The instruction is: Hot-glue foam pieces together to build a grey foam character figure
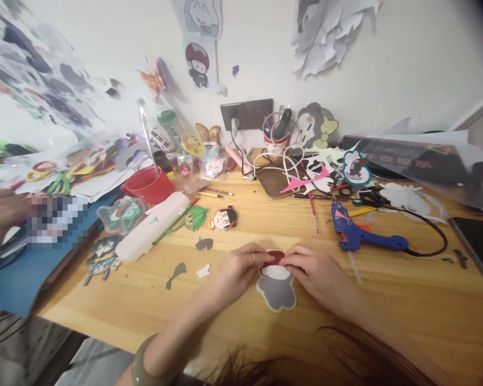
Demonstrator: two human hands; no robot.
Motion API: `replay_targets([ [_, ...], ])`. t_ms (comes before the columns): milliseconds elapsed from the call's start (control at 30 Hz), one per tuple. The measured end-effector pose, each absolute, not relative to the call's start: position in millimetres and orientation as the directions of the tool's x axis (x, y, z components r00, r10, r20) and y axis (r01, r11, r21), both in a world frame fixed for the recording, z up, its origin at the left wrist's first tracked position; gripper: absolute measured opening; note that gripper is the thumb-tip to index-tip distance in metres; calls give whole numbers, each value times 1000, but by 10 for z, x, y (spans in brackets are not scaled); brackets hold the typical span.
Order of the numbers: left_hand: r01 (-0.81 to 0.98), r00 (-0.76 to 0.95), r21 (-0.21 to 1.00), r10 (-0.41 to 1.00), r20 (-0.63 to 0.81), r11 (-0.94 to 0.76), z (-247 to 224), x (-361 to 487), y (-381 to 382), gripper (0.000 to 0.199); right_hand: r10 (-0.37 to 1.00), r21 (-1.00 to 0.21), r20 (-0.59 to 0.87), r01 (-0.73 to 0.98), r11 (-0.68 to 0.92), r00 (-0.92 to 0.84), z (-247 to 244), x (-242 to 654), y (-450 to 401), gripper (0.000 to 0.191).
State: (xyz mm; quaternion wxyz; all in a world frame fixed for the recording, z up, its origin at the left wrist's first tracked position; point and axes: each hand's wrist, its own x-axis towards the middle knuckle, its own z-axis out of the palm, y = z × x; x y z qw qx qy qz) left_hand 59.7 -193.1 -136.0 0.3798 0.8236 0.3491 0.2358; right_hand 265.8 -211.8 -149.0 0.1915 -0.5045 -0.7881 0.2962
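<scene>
A layered paper cutout [277, 292] with a grey body, white middle and pale edge lies on the wooden table in front of me. At its top is a dark red paper piece [274, 259]. My left hand [239, 266] pinches the left side of this red piece with closed fingers. From the other side, my right hand [310, 269] has its fingertips closed on the right edge. The fingers partly cover the cutout's upper edge. Small paper pieces, one grey-green [176, 275] and one white [203, 270], lie left of my left hand.
A blue glue gun [356, 233] with a black cord lies at right. Left stand a red cup [148, 185] and a long white case [153, 228]. Finished paper figures [224, 219] and scraps surround them. Another person's hand [4, 212] is at far left.
</scene>
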Motion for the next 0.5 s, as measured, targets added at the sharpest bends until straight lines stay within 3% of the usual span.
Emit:
replay_targets([
  [100,462,550,750,816,176,-473,-1393,563,-1847,19,913,-647,-1,696,311,-409,-1488,2646,-2132,27],
  [267,551,577,662,805,139,-508,-1481,593,-1799,13,919,-629,-9,717,301,-393,-1476,2633,-2140,26],
  [500,538,620,678,780,84,-501,-1521,597,-1727,11,929,-586,-17,757,289,-369,-1466,2601,-2135,23],
])
